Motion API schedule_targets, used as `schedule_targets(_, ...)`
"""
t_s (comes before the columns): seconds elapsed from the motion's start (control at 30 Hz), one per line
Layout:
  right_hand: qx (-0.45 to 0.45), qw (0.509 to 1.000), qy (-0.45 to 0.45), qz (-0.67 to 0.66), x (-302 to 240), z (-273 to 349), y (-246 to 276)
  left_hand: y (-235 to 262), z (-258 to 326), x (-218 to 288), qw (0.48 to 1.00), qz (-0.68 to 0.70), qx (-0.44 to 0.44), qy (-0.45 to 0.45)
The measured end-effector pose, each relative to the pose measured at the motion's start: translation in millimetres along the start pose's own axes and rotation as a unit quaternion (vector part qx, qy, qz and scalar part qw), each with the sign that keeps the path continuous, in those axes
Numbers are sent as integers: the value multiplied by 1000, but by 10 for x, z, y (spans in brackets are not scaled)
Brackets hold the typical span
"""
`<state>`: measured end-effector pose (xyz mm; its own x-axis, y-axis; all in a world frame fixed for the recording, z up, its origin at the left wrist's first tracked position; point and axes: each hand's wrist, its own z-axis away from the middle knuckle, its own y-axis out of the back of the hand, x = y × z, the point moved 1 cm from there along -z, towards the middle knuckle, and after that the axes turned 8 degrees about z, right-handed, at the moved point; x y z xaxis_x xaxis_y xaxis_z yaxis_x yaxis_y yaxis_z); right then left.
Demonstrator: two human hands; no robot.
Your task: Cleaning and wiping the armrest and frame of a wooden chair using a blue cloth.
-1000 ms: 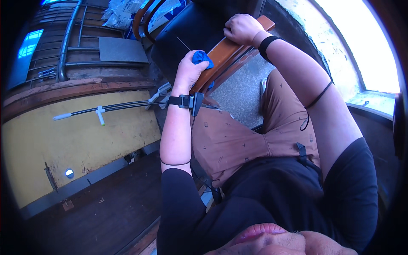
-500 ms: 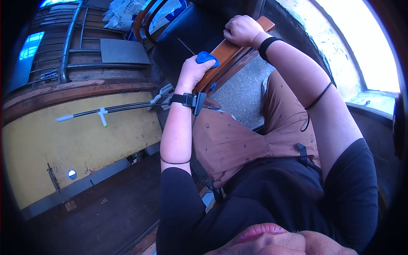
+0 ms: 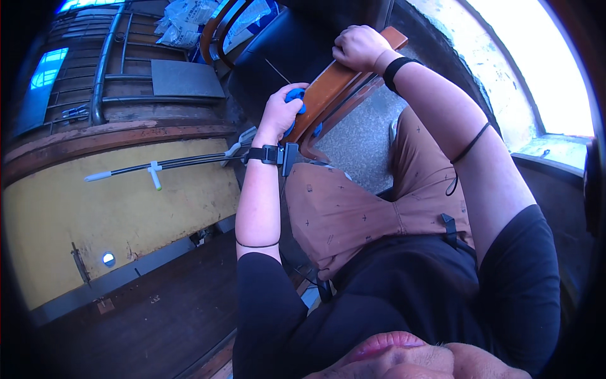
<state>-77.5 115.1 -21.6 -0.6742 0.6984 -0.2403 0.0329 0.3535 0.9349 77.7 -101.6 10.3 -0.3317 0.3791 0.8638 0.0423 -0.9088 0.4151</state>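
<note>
1. The wooden armrest (image 3: 328,95) of a chair is the landmark here: a long reddish-brown bar running up and to the right, just above the person's knee.

2. The left hand (image 3: 282,112) is clenched round a blue-handled tool (image 3: 294,98), pressed against the near side of the armrest about halfway along it. A thin metal shaft (image 3: 278,71) juts out from the handle, up and to the left, away from the wood. I would take it for a screwdriver or awl, but the tip is too fine to tell.

3. The right hand (image 3: 358,47) is closed in a fist over the far upper end of the armrest, knuckles up, gripping the wood and seemingly steadying it.

4. How far along: judging by this, the work on the armrest is in full swing rather than finished. The tool is applied and both hands are committed. No screw, loose part or finished joint shows, so what is done and what remains cannot be read from here.

5. Beyond the armrest lies the chair's black seat cushion (image 3: 284,44). To its left, a yellow wall panel (image 3: 113,221) carries a run of dark cables (image 3: 170,164), with metal railing (image 3: 101,69) further up.
</note>
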Motion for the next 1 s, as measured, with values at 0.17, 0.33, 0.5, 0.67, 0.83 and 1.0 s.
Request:
schedule_targets(0.17, 30, 999, 16, -1, 27, -6, -58, -58, 155, -134, 990, -77, 85, -76)
schedule_targets(0.33, 43, 999, 8, -17, 39, -7, -79, -190, 126, 113, 989, -115, 85, -40)
schedule_targets(0.5, 2, 1000, 13, -1, 49, -11, -36, -119, -36, 128, 992, -97, 28, 71)
schedule_targets(0.67, 5, 1000, 13, 0, 24, -24, -42, -37, -59, 71, 994, -23, -2, 107)
schedule_targets(0.83, 18, 1000, 9, -8, 27, -8, -41, -120, -67, 76, 995, -37, 12, 92)
schedule_targets(1.0, 14, 1000, 17, 4, 25, -19, -67, -83, -64, 37, 994, 1, 2, 114)
